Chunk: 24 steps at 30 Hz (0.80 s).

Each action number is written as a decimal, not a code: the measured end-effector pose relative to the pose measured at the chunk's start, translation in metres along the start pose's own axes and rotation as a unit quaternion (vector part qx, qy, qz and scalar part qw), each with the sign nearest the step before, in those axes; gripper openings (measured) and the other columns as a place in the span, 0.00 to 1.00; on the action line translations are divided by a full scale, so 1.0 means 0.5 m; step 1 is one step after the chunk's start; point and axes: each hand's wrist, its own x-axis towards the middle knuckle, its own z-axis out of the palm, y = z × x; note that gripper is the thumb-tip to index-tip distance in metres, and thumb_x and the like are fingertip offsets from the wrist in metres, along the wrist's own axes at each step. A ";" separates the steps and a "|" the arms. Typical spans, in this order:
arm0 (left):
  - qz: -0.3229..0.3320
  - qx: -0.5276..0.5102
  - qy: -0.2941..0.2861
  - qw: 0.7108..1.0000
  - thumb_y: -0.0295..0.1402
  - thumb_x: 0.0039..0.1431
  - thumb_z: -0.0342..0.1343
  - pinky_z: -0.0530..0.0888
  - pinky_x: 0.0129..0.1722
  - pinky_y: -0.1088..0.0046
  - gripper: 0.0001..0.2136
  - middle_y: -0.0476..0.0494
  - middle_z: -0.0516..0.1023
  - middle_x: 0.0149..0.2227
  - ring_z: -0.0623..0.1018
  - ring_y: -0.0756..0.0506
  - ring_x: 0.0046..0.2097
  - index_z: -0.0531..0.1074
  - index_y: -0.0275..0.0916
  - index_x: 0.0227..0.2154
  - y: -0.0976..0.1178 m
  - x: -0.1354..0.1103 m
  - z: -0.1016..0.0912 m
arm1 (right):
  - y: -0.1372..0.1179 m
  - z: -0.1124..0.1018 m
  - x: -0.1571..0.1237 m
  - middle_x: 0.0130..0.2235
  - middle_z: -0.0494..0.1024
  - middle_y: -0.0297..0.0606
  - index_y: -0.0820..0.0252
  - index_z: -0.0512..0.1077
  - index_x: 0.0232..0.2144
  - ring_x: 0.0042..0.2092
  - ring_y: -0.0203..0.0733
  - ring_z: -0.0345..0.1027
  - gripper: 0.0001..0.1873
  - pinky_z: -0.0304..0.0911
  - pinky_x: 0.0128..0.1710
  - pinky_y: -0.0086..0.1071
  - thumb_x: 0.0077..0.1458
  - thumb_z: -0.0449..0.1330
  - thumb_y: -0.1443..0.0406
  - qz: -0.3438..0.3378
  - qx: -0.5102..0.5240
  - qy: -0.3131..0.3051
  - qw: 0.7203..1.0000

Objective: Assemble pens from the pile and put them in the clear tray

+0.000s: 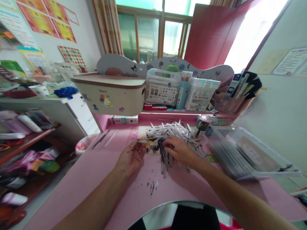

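Note:
My left hand pinches a thin white pen at the near-left edge of a heap of white pens. A small yellow piece lies right by those fingers. My right hand rests over the heap's front, its fingertips among dark pens. Whether those fingers grip one is hidden. The heap lies on a pink desk, and black ink smudges mark the desk in front of it.
A clear plastic tray of packed pens sits to the right. Behind the heap, a shelf carries a cream storage box and plastic marker cases. Loose thin sticks lie at left. Cluttered shelves stand beyond the desk's left edge.

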 end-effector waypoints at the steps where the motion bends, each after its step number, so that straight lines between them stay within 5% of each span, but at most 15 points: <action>1: -0.001 0.000 0.001 1.000 0.24 0.68 0.48 0.77 0.21 0.82 0.14 0.47 0.77 0.20 0.77 0.52 0.21 0.71 0.34 0.26 0.001 0.002 0.000 | -0.001 0.007 0.009 0.41 0.77 0.41 0.61 0.78 0.37 0.45 0.41 0.70 0.10 0.63 0.48 0.34 0.59 0.58 0.73 -0.006 -0.049 -0.019 0.999; 7: 0.027 0.031 -0.008 0.999 0.23 0.68 0.49 0.77 0.21 0.81 0.13 0.46 0.78 0.21 0.78 0.51 0.21 0.71 0.34 0.27 -0.014 0.015 -0.012 | -0.022 0.064 0.052 0.44 0.78 0.46 0.63 0.79 0.40 0.48 0.48 0.71 0.09 0.65 0.46 0.36 0.60 0.60 0.67 -0.003 -0.223 -0.073 0.972; 16: 0.038 0.055 -0.010 0.998 0.24 0.66 0.52 0.74 0.18 0.81 0.08 0.45 0.78 0.23 0.78 0.50 0.22 0.72 0.33 0.31 -0.026 0.021 -0.021 | -0.018 0.100 0.068 0.43 0.81 0.49 0.65 0.81 0.39 0.47 0.51 0.74 0.12 0.66 0.46 0.35 0.60 0.58 0.67 0.028 -0.269 -0.056 0.961; 20: 0.044 0.061 -0.002 0.997 0.22 0.66 0.51 0.74 0.18 0.80 0.07 0.44 0.79 0.24 0.79 0.50 0.22 0.72 0.32 0.32 -0.025 0.016 -0.017 | -0.007 0.081 0.063 0.36 0.82 0.45 0.62 0.80 0.32 0.41 0.49 0.75 0.09 0.66 0.42 0.35 0.54 0.59 0.70 0.038 -0.131 -0.022 0.990; 22: 0.044 0.062 -0.006 0.997 0.22 0.66 0.51 0.76 0.20 0.80 0.08 0.44 0.80 0.25 0.79 0.50 0.22 0.73 0.32 0.32 -0.024 0.013 -0.015 | -0.001 0.070 0.058 0.32 0.80 0.38 0.61 0.77 0.30 0.36 0.43 0.74 0.08 0.65 0.38 0.33 0.50 0.58 0.72 0.053 0.035 -0.003 0.998; 24: 0.042 0.062 -0.017 0.997 0.21 0.66 0.50 0.77 0.21 0.80 0.08 0.43 0.80 0.26 0.80 0.50 0.23 0.73 0.31 0.33 -0.026 0.012 -0.015 | 0.003 0.067 0.050 0.30 0.78 0.33 0.60 0.74 0.31 0.33 0.38 0.72 0.08 0.65 0.35 0.30 0.48 0.57 0.73 0.067 0.220 0.015 0.973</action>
